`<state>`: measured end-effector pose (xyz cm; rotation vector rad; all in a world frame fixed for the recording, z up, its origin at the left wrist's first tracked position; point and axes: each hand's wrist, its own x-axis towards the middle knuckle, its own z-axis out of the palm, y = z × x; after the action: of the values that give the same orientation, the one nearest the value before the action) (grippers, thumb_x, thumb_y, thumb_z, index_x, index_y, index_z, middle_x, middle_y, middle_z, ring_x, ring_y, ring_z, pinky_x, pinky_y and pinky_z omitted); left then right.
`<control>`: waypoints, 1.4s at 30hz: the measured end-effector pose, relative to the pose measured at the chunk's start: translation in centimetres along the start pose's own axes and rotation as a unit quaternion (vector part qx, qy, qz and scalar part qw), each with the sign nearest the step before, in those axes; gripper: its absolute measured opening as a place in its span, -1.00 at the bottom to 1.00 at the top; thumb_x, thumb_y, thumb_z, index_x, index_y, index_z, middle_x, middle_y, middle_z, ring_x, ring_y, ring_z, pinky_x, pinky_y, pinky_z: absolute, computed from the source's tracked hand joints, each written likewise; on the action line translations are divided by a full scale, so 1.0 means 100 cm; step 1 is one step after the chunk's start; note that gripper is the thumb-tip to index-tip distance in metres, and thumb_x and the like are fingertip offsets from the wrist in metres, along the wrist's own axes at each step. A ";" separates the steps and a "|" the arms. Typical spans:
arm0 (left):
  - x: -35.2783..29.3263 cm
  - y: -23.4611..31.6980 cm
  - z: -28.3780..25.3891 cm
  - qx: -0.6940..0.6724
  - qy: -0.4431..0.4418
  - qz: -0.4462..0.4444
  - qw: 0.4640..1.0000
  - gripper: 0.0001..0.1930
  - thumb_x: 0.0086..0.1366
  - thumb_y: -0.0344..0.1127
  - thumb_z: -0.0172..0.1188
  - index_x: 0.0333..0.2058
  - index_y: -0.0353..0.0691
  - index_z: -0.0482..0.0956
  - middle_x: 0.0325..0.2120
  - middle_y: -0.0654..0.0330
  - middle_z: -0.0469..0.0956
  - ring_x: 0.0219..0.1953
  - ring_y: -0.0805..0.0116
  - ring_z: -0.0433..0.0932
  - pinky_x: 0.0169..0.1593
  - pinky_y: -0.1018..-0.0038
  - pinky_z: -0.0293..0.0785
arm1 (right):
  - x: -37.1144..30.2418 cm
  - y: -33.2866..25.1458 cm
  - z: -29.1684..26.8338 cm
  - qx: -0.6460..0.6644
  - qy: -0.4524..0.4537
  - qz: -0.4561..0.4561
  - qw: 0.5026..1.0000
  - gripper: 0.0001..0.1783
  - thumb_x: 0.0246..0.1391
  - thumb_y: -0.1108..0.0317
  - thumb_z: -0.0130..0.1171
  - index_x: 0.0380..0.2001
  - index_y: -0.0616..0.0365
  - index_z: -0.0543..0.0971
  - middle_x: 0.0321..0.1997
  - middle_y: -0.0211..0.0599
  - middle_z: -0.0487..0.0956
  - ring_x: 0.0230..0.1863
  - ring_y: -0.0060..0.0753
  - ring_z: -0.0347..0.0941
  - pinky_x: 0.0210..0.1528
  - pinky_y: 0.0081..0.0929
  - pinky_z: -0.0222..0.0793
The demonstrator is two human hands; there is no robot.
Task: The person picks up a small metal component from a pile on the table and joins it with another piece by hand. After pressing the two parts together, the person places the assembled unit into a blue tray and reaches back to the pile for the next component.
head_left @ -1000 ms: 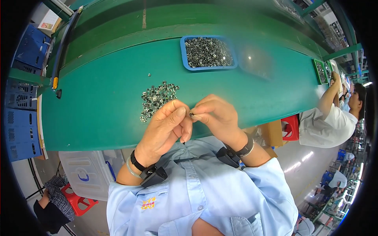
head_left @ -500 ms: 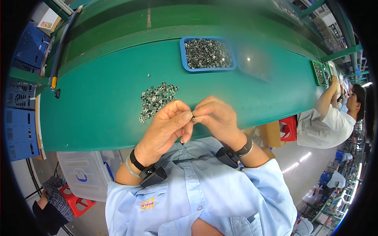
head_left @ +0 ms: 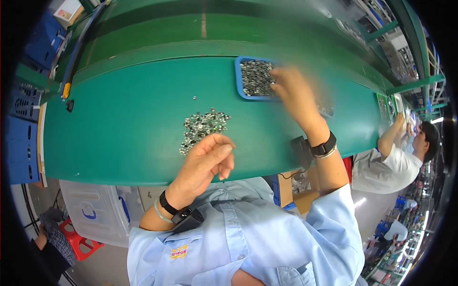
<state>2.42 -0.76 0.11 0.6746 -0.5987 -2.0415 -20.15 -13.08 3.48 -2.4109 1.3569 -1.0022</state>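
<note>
My right hand [head_left: 296,93] reaches over the right end of a blue tray [head_left: 238,78] filled with small shiny metal parts [head_left: 256,76]. Its thumb and fingers are apart, and nothing shows between them. Closer to my body, my left hand [head_left: 208,156] hovers at the near edge of the table, fingers curled and thumb against the index finger. Whatever it may pinch is hidden or too small to name. Just beyond that hand lies a loose pile of small silvery metal parts [head_left: 205,125], with one stray part [head_left: 194,97] farther off on the green tabletop.
Right of the blue tray is another, blurred container [head_left: 326,107], partly behind my forearm. A co-worker [head_left: 398,159] sits at the far right beside a green tray [head_left: 382,106]. A clear lidded box [head_left: 93,209] and cardboard boxes [head_left: 305,193] stand below the table edge.
My hands have parted. The right one has swung up and right to the blue tray, while the left stays near the pile. The view has shifted slightly.
</note>
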 end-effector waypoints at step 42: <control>0.006 -0.014 0.029 0.072 0.036 0.062 0.995 -0.82 0.31 -0.23 0.08 -0.32 -0.23 0.43 -0.58 0.22 0.50 -0.61 0.53 0.41 -0.54 0.63 0.31 | -0.073 -0.061 0.009 0.286 -0.034 -0.026 0.957 -0.83 -0.15 0.52 0.28 -0.41 0.13 0.54 -0.42 -0.38 0.50 -0.38 -0.40 0.44 -0.39 -0.51 0.37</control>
<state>-0.62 -0.14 1.21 0.7737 -0.7319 -1.8637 -17.97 -3.85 2.33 -2.0230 0.8296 -1.1234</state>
